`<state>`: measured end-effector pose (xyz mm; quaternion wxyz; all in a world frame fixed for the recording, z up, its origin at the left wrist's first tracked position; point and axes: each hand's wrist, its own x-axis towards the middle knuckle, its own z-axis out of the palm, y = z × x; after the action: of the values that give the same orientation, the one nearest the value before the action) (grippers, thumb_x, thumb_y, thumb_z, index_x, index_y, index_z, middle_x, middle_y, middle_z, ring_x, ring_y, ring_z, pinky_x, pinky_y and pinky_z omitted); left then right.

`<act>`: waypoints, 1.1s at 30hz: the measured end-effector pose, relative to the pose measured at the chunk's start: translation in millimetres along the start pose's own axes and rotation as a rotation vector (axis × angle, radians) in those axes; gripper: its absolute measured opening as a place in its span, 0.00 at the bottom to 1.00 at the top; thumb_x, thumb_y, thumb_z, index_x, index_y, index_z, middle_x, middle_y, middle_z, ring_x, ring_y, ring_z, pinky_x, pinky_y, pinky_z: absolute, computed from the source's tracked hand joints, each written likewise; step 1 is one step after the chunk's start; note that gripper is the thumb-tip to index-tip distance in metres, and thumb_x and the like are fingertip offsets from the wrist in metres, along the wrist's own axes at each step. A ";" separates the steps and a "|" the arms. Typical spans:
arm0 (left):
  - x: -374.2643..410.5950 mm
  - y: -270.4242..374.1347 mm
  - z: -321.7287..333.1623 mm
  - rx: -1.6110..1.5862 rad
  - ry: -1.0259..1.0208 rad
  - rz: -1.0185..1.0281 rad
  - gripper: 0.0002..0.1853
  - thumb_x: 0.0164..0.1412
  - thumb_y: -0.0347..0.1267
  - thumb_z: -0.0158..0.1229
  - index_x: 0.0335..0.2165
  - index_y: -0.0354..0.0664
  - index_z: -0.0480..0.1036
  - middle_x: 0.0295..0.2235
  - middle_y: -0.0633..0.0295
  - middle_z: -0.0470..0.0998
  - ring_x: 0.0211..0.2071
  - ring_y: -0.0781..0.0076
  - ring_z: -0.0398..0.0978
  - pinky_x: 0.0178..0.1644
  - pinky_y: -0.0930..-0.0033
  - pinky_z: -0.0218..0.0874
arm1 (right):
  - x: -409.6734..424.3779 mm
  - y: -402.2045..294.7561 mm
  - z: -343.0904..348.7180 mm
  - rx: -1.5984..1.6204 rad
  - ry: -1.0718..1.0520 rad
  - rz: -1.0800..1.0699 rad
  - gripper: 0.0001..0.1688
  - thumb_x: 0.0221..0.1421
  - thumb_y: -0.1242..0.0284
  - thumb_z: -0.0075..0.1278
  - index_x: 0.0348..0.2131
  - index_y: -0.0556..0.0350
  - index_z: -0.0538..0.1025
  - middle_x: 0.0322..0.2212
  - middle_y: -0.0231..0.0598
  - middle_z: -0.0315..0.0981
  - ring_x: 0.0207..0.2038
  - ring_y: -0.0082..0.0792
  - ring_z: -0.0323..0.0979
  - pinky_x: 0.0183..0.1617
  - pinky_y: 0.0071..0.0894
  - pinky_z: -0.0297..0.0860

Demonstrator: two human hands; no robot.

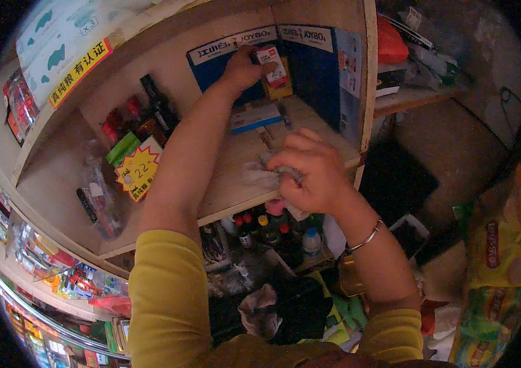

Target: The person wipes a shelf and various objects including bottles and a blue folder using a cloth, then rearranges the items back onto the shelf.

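Observation:
My left hand reaches to the back corner of a wooden shelf and grips a small white and red box. Behind that box a yellow box stands against the blue backing. Over the shelf's front part is my right hand, its fingers curled around a crumpled whitish cloth or tissue, blurred at its edge. Between the hands a flat white and blue box lies on the shelf, with a small dark object at its right end.
Dark bottles and a yellow price tag stand left of my left forearm. A wooden upright bounds the shelf on the right. Below are several capped bottles. A side shelf holds bags and a box.

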<state>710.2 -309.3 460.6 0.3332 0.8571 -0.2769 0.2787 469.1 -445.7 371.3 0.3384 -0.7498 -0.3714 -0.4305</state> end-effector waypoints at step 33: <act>-4.0 -2.6 22.7 -0.033 -0.081 -0.026 0.56 0.20 0.49 0.75 0.49 0.31 0.64 0.48 0.43 0.66 0.52 0.51 0.62 0.57 0.63 0.56 | -0.4 1.9 -3.4 -0.010 -0.097 0.022 0.12 0.33 0.72 0.49 0.26 0.50 0.75 0.26 0.39 0.68 0.31 0.48 0.67 0.38 0.44 0.66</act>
<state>715.8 -322.9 442.7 0.3395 0.8655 -0.2838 0.2347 469.2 -449.6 372.0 0.3210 -0.7755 -0.3770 -0.3917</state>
